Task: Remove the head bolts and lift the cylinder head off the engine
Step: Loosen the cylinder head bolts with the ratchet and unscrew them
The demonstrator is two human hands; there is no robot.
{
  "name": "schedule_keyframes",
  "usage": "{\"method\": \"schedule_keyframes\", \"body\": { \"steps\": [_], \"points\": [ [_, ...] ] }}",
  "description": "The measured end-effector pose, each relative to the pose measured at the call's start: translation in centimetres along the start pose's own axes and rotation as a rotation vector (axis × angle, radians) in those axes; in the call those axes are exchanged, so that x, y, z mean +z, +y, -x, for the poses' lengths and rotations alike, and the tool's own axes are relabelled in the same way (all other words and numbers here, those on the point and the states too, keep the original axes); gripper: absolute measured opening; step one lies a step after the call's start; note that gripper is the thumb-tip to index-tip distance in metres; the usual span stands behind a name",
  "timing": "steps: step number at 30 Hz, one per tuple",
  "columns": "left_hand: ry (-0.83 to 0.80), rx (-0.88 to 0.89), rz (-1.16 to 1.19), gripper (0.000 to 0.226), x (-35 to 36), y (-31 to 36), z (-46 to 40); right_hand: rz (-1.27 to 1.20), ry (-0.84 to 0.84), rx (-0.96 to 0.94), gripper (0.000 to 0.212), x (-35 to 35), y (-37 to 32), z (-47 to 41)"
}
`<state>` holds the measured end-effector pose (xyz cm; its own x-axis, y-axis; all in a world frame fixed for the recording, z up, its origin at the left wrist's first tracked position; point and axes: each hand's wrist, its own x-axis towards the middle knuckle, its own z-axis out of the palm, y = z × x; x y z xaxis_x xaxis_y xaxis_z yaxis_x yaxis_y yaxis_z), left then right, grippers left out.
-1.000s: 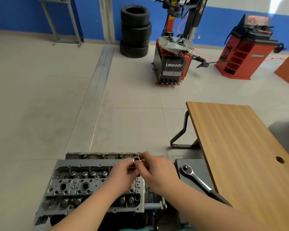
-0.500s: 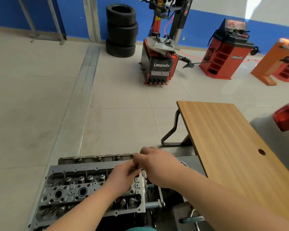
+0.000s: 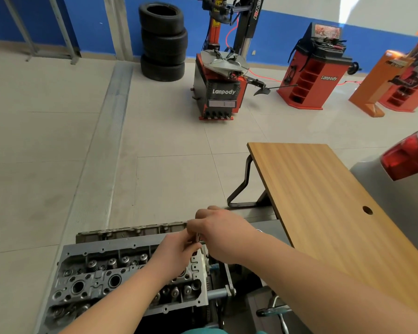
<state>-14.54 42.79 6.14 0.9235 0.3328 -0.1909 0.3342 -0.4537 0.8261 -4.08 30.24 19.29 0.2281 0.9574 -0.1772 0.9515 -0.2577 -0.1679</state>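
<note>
Two bare forearms reach in from the bottom edge toward a cylinder head (image 3: 121, 278) that sits low in the frame, still mounted on the engine, its top face open to view. It is grey cast metal, rough and pitted, with round bores, coil valve springs and small bolt holes along its flat rim.

Over its far right corner the hands meet. The left hand (image 3: 176, 254) curls its fingers and pinches a small metal part (image 3: 198, 237); the right hand (image 3: 220, 233) pinches the same piece from the other side. It may be a socket or a bolt; it is too hidden to tell. Held between both hands at that corner, it seems to be something fitted or pulled apart for the bolt work.

Just right stands a tabletop (image 3: 323, 201) of smooth wood grain with one round hole. Beyond lie pale floor tiles, then stacked black tyres (image 3: 163, 42), a red tyre changer (image 3: 221, 90) and a blue wall.
</note>
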Motion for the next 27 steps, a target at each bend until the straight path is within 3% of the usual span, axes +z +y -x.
{"method": "schedule_keyframes", "body": {
  "steps": [4,8,11,13,15,19,22,25,27],
  "points": [
    [0.118,-0.025,0.018,0.013,-0.2,0.5,0.1,0.064,0.027,0.193,0.034,-0.2,-0.6,-0.5],
    [0.069,0.017,0.039,0.028,0.1,0.5,0.1,0.157,-0.042,0.143,0.010,-0.3,-0.7,-0.8],
    [-0.012,-0.011,0.054,0.025,0.0,0.1,0.2,0.067,-0.078,0.012,0.037,-0.7,0.1,-0.5],
    [-0.006,0.003,0.028,0.027,-0.2,0.0,0.4,0.009,-0.089,-0.026,0.038,-0.9,0.3,-0.3],
    [0.018,0.008,0.029,0.033,-0.2,0.2,0.5,-0.044,-0.054,0.019,0.028,-0.8,0.0,-0.2],
    [0.073,-0.020,0.113,0.028,-0.6,0.5,0.3,0.062,-0.051,0.211,0.036,-0.7,-0.4,-1.1],
    [-0.013,0.003,0.101,0.026,-1.3,0.6,-0.3,0.070,-0.084,0.129,0.013,-0.7,-0.5,-1.2],
    [-0.100,-0.010,0.080,0.028,-2.1,0.7,-0.5,0.075,-0.108,0.000,0.032,-1.0,0.1,-1.0],
    [-0.100,0.021,0.055,0.032,-2.4,0.5,-0.5,0.020,-0.099,-0.017,0.032,-1.1,0.3,-0.7]
  ]
}}
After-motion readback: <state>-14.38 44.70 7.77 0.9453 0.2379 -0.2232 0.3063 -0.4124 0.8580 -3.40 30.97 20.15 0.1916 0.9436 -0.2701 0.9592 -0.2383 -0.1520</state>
